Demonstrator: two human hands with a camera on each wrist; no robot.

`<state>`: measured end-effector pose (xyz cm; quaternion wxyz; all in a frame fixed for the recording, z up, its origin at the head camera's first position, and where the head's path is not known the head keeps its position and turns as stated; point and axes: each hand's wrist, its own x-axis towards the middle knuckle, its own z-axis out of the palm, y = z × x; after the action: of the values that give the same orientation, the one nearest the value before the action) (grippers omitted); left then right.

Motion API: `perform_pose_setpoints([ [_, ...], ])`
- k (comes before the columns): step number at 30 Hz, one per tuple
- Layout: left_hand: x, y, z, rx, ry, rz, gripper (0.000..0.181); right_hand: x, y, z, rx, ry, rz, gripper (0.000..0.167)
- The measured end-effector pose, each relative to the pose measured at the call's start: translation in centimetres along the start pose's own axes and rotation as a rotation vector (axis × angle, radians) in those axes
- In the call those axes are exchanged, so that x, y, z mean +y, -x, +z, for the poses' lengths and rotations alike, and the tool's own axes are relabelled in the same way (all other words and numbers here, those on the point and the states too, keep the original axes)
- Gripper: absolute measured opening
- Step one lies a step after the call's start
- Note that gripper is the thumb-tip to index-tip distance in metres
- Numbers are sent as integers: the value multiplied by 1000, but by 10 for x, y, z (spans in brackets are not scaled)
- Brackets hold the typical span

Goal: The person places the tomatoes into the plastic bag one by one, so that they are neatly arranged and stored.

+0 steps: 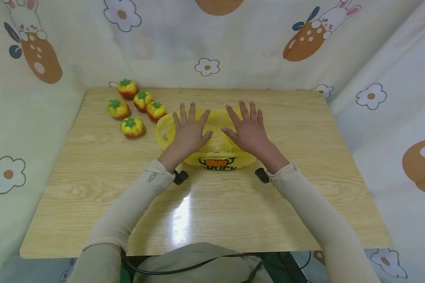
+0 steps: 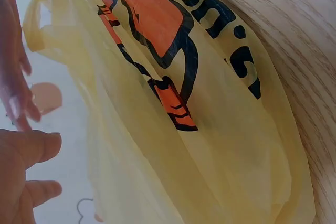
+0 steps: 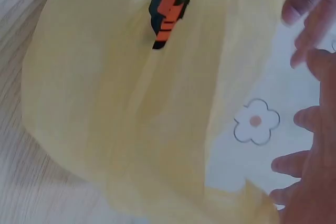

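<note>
A yellow translucent plastic bag [image 1: 216, 147] with an orange and black duck print stands puffed up at the middle of the table. Over its left part is the left hand [image 1: 190, 135], fingers spread and straight. The right hand [image 1: 248, 133] is spread the same way over its right part. Neither hand grips anything; whether the palms touch the plastic cannot be told. Both wrist views show the bag [image 2: 210, 145] [image 3: 131, 103] close up, with fingers of the left hand [image 2: 23, 174] and right hand [image 3: 315, 150] beside it.
Several yellow-red persimmon-like fruits [image 1: 132, 127] with green tops lie on the table [image 1: 92, 177], left of the bag and toward the back. A patterned curtain [image 1: 170, 47] hangs behind the table and at its sides. A black cable [image 1: 177, 271] crosses the person's lap.
</note>
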<state>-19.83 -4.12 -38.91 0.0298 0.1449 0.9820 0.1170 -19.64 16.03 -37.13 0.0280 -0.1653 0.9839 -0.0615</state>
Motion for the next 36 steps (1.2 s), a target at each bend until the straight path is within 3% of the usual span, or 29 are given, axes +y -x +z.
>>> perform_pose_setpoints([
  [6, -2, 1, -1, 13, 13, 2, 69, 19, 15, -3, 133, -73, 25, 68],
  [11, -2, 2, 0, 20, 6, 16, 67, 38, 26, 6, 222, -139, 30, 61],
  [20, -2, 4, 1, 12, -5, 30, 67, 54, 41, 39, 380, -303, -59, 53],
  [24, -3, 4, 3, 15, 0, 37, 66, 56, 38, 53, 453, -297, -112, 51],
  [36, -12, 28, 28, -17, 35, 35, 65, 54, 61, 92, 532, -349, -164, 39],
])
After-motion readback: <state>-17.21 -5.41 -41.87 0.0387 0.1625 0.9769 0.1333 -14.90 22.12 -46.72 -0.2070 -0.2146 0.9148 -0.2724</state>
